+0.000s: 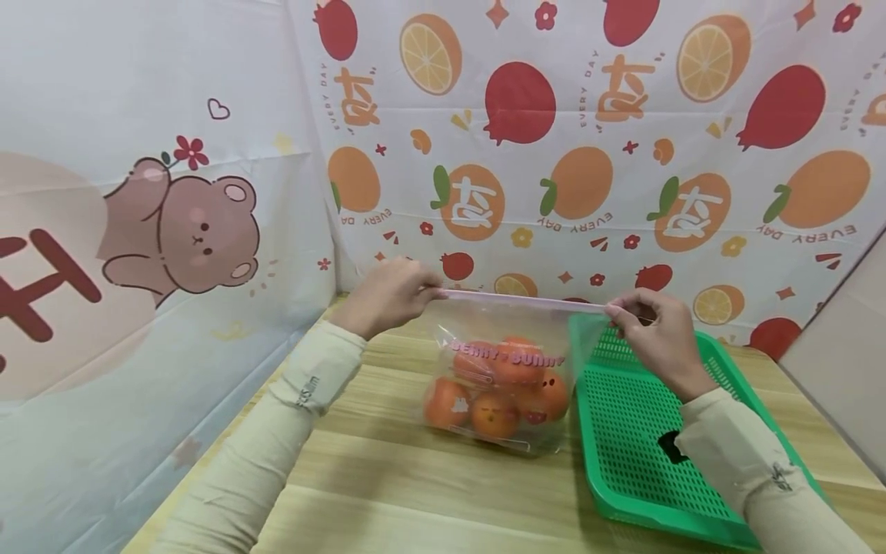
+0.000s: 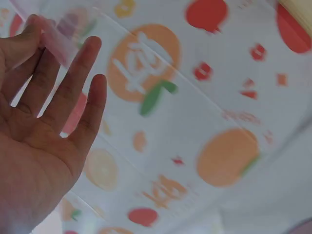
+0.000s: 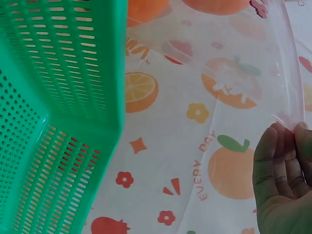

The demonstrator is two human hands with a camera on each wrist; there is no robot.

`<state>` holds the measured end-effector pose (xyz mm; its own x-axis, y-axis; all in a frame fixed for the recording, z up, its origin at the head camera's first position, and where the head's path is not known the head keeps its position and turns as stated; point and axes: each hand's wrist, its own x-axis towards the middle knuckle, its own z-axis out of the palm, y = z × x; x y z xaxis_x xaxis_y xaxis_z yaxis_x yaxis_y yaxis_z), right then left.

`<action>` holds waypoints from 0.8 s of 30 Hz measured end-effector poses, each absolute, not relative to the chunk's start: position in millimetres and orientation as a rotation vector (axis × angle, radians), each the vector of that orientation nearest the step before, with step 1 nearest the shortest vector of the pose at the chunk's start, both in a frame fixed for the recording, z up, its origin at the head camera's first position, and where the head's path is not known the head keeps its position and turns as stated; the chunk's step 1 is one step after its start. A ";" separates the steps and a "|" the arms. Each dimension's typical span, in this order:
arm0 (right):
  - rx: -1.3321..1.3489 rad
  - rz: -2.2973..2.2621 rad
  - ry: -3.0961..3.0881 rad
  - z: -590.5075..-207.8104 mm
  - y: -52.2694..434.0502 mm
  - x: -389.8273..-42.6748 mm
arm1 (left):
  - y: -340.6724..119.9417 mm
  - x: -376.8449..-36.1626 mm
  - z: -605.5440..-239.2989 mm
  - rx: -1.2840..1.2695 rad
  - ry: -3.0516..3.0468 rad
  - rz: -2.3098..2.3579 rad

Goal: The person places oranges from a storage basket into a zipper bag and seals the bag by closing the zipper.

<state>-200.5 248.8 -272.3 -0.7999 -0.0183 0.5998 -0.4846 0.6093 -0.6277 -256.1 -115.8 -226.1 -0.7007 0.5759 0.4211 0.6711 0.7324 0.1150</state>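
Clear bag (image 1: 512,369), pink lettering and pink strip; orange fruits (image 1: 494,388) inside. Green perforated tray (image 1: 637,446) beside bag. Sleeves (image 1: 277,438) were cream.

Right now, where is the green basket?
In the head view the green basket lies on the wooden table, right of the clear bag of oranges, beneath the right hand.

Light: bright, even, diffuse — soft shadows on the table (image 1: 415,492).
Head view: sharp, edges bowed.
Left wrist view: backdrop (image 2: 204,122) blurred.
Right wrist view: mostly clear — slight softness.
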 end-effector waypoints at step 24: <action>0.281 1.851 -2.555 -278.2 234.9 -209.0 | -139.0 -246.7 -306.9 -0.332 -2.549 -1.943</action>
<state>-209.0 234.9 -278.2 -0.9839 -0.1583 0.0831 -0.1283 0.3016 -0.9448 -246.7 -139.0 -306.9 -0.9755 0.2116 0.0604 0.1143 0.2524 0.9609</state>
